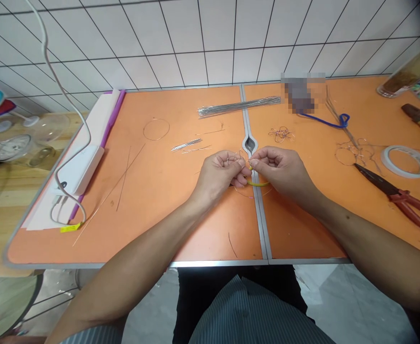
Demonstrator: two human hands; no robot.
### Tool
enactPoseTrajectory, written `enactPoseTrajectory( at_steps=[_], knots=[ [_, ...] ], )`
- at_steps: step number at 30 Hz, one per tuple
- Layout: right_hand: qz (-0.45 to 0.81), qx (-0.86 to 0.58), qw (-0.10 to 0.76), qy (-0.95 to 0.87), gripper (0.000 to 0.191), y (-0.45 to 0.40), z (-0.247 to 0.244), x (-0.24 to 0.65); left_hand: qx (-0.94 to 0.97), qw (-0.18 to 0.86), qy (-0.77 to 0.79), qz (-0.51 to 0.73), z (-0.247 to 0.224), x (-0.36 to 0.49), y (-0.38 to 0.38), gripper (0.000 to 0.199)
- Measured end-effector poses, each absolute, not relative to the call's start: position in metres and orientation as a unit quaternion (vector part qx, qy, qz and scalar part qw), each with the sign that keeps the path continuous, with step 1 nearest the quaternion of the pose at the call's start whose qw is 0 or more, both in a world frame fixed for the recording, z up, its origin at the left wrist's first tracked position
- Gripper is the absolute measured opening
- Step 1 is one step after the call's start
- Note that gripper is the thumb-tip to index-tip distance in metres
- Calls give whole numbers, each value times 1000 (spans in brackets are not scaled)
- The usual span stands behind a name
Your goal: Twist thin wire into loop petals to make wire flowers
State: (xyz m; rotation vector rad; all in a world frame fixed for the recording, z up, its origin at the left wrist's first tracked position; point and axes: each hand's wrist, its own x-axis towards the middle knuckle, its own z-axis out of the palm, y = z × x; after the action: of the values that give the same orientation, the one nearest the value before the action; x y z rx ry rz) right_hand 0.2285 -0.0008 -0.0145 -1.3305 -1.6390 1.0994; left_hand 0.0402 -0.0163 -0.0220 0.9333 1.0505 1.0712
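My left hand point(226, 167) is closed in a pinch on thin bent wire point(241, 154), whose fine loops poke out above the fingertips. Close beside it, my right hand point(279, 165) is also closed, thumb against forefinger, at a yellow cord-like piece point(258, 184) that curves below the fingers. Between the two hands, the fingertips partly hide how wire and yellow piece meet. A bundle of straight metal wires point(238, 106) lies beyond the hands, with short cut wires point(186, 145) to the left and a small wire tangle point(282, 134) to the right.
Red-handled pliers point(398, 193), a white tape roll point(405, 161) and tangled wire point(358, 152) lie at right. A blue cord point(322, 121) is farther back. A white power strip point(79, 172) with a cable sits at left. The orange table point(202, 229) has a metal seam.
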Motion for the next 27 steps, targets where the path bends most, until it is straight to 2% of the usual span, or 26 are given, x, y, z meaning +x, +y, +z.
enactPoseTrajectory(
  at_steps=[6,15,27],
  knots=[
    [443,-505,381,-635,10,3,-14,231,408,633,455,476,-26,36,-13,19],
    [477,-517,391,-594,12,1,-13,231,395,656,425,483,-19,31,-11,20],
    [483,-512,360,-612,14,0,-11,228,400,655,436,470,-24,41,-9,6]
  ],
)
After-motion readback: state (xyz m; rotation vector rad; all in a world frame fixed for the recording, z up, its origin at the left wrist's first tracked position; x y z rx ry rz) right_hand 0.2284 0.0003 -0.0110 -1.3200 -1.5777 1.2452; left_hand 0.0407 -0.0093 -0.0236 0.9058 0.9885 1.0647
